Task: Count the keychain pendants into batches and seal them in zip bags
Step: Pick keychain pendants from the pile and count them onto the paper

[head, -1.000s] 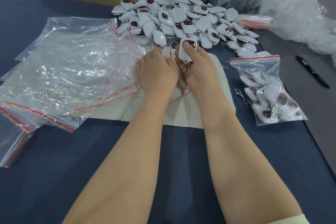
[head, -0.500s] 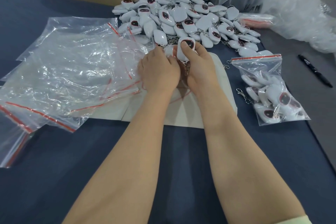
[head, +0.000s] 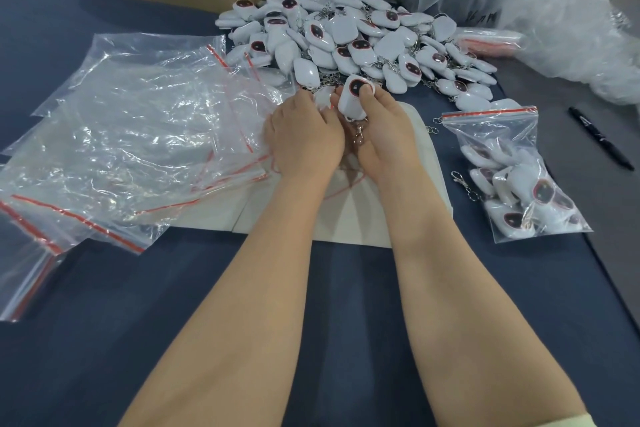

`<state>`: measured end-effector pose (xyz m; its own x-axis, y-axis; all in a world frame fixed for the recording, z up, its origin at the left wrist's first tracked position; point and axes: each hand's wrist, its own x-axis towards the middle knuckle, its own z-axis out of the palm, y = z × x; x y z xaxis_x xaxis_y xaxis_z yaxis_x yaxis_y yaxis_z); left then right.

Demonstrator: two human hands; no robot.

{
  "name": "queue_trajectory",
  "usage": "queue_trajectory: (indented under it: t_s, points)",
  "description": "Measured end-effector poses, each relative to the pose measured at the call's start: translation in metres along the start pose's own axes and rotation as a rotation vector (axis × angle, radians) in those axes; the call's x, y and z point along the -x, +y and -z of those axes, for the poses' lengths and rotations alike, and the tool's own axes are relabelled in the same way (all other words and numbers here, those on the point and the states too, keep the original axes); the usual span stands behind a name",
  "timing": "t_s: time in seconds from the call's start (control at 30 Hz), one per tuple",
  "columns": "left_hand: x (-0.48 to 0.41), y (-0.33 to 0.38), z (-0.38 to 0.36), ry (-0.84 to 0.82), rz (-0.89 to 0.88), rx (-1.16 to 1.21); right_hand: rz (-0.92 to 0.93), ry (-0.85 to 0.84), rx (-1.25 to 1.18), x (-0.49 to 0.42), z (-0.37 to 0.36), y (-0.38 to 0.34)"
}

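The right hand pinches one pendant just before the pile, the left hand is curled beside it, on what I cannot tell, and I fear the hanging chain may hook a second pendant and spoil the count.

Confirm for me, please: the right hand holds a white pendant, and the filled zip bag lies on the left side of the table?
Not quite. The head view shows the filled zip bag on the right side of the table, not the left. The right hand does hold a white pendant.
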<state>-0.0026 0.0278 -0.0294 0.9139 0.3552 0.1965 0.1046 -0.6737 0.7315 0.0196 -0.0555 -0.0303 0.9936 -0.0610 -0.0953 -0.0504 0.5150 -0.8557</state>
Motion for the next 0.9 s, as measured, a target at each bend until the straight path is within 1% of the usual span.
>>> queue_trajectory:
  t_s: [0.1, 0.33, 0.5, 0.57, 0.63, 0.77, 0.83, 0.9]
  points:
    - [-0.001, 0.000, 0.000, -0.002, 0.006, 0.008, 0.001, 0.010, 0.108, 0.000, 0.002, 0.000]
    - [0.000, 0.001, 0.000, 0.008, 0.009, 0.012, 0.178, 0.035, 0.417, 0.000, -0.001, 0.007]
    - [0.000, 0.001, 0.000, 0.004, 0.016, 0.016, 0.208, 0.034, 0.532, 0.001, -0.002, 0.012]
    - [0.000, 0.001, 0.000, 0.005, 0.016, 0.019, 0.200, 0.021, 0.512, 0.001, -0.003, 0.012]
    - [0.000, 0.001, 0.000, 0.003, 0.013, 0.010, 0.173, 0.020, 0.439, 0.001, -0.003, 0.009]
    - [0.000, 0.001, 0.000, 0.001, 0.008, -0.002, 0.064, 0.026, 0.265, 0.000, -0.003, 0.004]
    - [0.000, 0.001, 0.000, 0.000, 0.012, 0.000, 0.053, 0.009, 0.206, 0.001, -0.003, 0.003]
    - [-0.001, 0.001, 0.000, -0.001, 0.013, 0.000, 0.066, -0.022, 0.199, 0.003, -0.003, 0.002]
